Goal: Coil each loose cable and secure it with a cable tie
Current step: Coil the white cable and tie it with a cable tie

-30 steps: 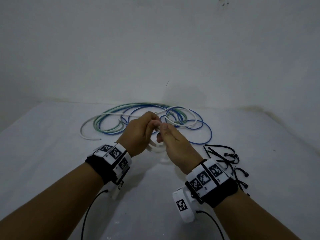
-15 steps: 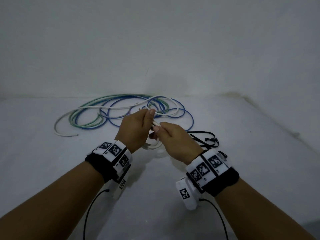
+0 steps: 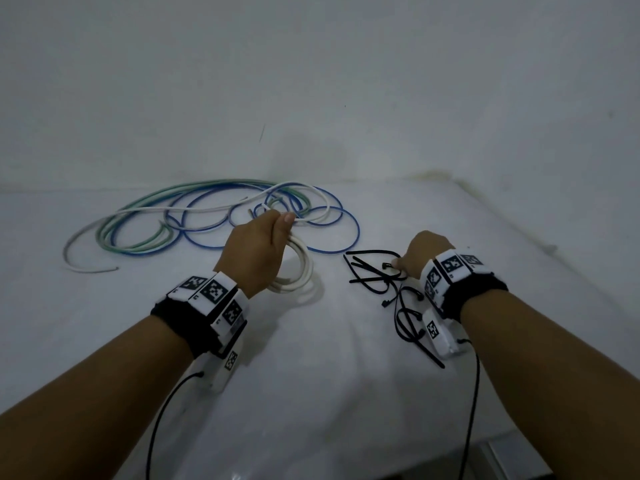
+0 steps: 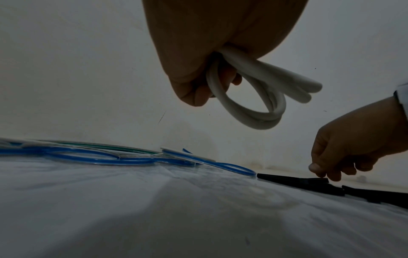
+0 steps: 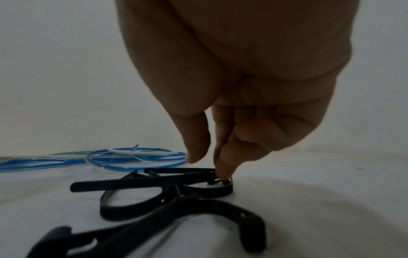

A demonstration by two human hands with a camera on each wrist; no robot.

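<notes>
My left hand (image 3: 256, 251) grips the white coil (image 3: 298, 271) above the worktop (image 3: 311, 393). My right hand (image 3: 424, 256) pinches at a tie (image 5: 212, 189) in the pile; fingertip contact is blurred, and its palm hides the rest.

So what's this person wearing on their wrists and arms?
Both forearms are bare, no sleeves. Each wrist carries a black wristband topped with white blocks printed with black-and-white square marker tags. A white camera unit hangs under each wrist, trailing a thin black cable.

Dim, bluish light; wrist views blurred, noisy.
</notes>
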